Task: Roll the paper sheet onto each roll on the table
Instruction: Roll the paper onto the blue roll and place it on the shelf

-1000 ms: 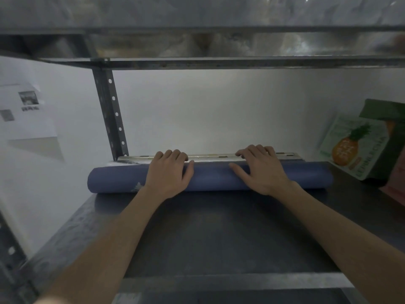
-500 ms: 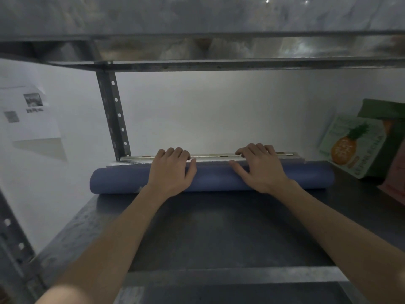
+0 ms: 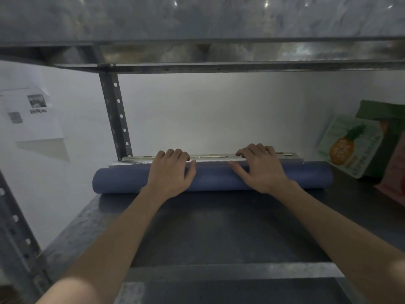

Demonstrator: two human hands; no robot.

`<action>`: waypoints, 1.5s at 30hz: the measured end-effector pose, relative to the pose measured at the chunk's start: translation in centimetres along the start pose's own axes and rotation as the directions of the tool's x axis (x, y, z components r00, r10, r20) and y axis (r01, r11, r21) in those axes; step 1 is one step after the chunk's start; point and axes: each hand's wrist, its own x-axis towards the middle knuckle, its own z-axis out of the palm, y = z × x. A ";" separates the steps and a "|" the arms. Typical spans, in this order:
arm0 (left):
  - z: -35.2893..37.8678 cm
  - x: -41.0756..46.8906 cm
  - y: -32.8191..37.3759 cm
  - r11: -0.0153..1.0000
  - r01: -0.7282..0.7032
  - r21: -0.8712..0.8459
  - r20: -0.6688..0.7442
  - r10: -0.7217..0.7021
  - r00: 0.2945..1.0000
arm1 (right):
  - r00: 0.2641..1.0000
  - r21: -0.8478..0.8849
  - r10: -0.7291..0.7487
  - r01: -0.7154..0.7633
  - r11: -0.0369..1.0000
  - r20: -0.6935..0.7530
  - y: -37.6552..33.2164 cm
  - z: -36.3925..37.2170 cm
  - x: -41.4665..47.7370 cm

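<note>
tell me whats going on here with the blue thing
A person is working a blue paper roll that lies crosswise at the back of a dark shelf, close to the wall. The left hand and the right hand sit on it, set apart, with fingers curled over its top. A pineapple carton leans at the right.

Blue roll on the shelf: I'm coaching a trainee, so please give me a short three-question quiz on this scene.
1. True or false: the left hand and right hand both rest on the blue roll.
2. The pineapple box stands: A) left of the roll, B) right of it, C) on it.
3. Fill in: the shelf upright stands behind the roll's ___ end.
Key: 1 true; 2 B; 3 left.
</note>
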 end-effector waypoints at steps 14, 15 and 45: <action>-1.5 -1.0 -0.2 1.000 0.001 0.000 0.017 -0.001 1.000 | 0.998 -0.025 0.009 -0.011 1.000 -0.058 -1.0 -1.1 -0.6; -1.6 -1.0 -0.2 1.000 -0.001 -0.002 0.022 0.001 1.000 | 0.998 -0.026 0.010 -0.011 1.000 -0.065 -1.1 -1.2 -0.7; -2.0 -1.6 0.2 0.999 -0.035 0.036 0.058 0.032 0.998 | 1.000 -0.057 0.007 -0.009 0.998 -0.031 -0.9 -0.6 -1.3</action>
